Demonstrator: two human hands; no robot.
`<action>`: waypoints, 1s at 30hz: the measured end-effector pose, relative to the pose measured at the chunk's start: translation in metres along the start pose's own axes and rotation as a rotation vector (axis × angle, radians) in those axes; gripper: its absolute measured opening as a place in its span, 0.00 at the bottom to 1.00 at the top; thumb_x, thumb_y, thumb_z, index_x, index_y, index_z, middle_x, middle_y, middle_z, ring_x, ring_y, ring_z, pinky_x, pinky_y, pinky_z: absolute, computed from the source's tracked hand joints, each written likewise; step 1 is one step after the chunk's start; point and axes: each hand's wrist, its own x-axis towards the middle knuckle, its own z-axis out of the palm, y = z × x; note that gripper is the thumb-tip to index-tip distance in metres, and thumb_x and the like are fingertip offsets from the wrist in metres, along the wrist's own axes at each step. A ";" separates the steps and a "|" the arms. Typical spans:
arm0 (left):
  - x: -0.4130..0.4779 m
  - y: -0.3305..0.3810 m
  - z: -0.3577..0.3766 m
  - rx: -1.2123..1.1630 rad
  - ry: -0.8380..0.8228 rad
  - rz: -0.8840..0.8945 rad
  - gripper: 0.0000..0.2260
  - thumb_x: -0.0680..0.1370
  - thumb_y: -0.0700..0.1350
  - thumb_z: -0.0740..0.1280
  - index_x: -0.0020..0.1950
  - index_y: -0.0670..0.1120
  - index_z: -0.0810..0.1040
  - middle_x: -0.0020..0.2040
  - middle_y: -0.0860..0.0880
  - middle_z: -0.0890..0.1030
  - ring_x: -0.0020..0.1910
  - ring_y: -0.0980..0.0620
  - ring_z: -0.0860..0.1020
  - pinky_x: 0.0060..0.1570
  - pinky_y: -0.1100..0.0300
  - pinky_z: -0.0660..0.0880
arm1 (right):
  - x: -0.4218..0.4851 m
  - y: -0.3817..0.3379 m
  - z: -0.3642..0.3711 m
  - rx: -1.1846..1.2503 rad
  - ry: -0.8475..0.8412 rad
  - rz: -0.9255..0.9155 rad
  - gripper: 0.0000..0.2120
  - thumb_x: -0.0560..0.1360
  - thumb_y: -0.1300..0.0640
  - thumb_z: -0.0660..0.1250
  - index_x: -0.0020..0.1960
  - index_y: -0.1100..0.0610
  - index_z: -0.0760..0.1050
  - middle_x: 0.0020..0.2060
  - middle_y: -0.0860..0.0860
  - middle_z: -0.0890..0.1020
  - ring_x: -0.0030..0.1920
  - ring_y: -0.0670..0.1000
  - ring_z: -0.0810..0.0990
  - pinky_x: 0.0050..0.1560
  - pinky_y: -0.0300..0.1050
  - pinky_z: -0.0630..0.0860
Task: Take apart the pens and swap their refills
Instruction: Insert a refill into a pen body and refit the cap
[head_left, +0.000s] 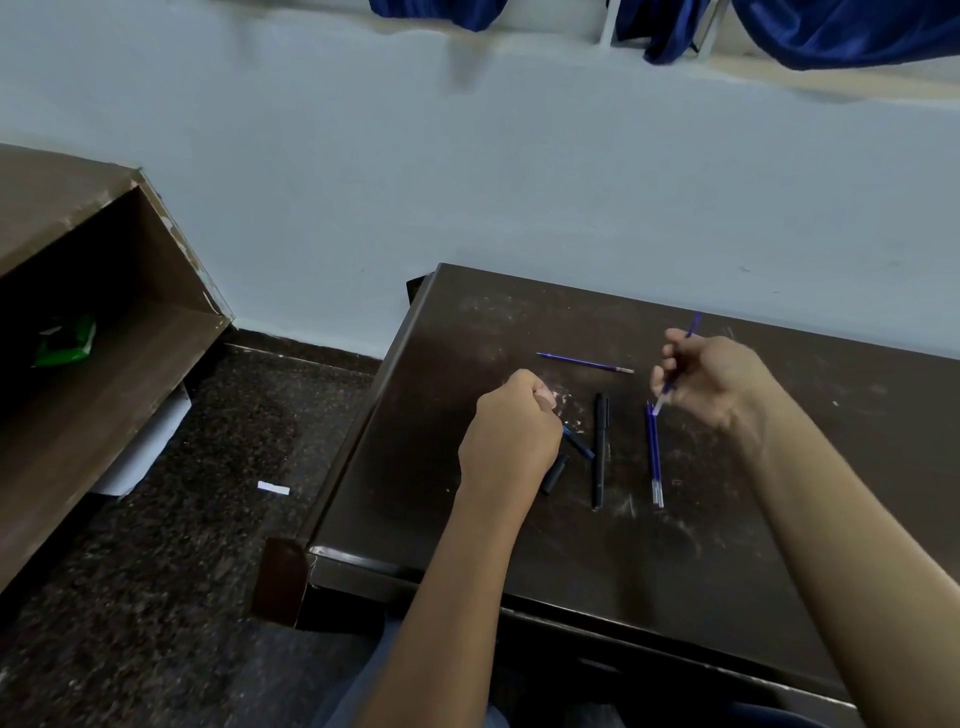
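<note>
My right hand (711, 379) pinches a blue refill (670, 384) that stands tilted, its pale tip down, just above two blue refills (653, 457) lying side by side on the dark table (519, 545). My left hand (511, 436) is curled round a black pen barrel (579, 444) with a blue end; most of the barrel is hidden inside the fist. A black pen cap (555, 474) lies just below that hand. A whole black pen (600, 449) lies between the hands. Another blue refill (584, 361) lies farther back.
The table's left edge (363, 415) drops to a dark speckled floor (156, 571) with a white scrap (274, 487). A brown shelf unit (104, 312) with a green packet (65, 343) stands at the left. A pale wall (467, 182) runs behind the table.
</note>
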 end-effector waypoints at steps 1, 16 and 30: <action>0.000 0.000 0.000 -0.007 0.001 0.001 0.10 0.81 0.44 0.55 0.57 0.47 0.74 0.50 0.47 0.82 0.48 0.52 0.79 0.36 0.62 0.68 | 0.007 -0.001 0.001 -0.149 0.001 -0.014 0.13 0.79 0.70 0.50 0.45 0.59 0.71 0.33 0.52 0.67 0.31 0.46 0.65 0.33 0.38 0.69; 0.003 0.002 0.000 -0.016 -0.053 -0.041 0.10 0.80 0.42 0.58 0.59 0.48 0.73 0.53 0.46 0.81 0.51 0.51 0.78 0.42 0.60 0.69 | 0.097 0.025 0.047 -1.494 -0.034 -0.559 0.12 0.70 0.66 0.63 0.38 0.49 0.77 0.51 0.58 0.82 0.51 0.60 0.81 0.55 0.55 0.78; 0.002 0.004 0.001 -0.033 -0.042 -0.050 0.08 0.80 0.42 0.57 0.56 0.48 0.74 0.52 0.47 0.81 0.50 0.51 0.79 0.42 0.59 0.71 | 0.094 0.045 0.032 -1.561 -0.092 -0.621 0.08 0.74 0.54 0.65 0.50 0.53 0.80 0.49 0.56 0.83 0.51 0.60 0.80 0.53 0.55 0.78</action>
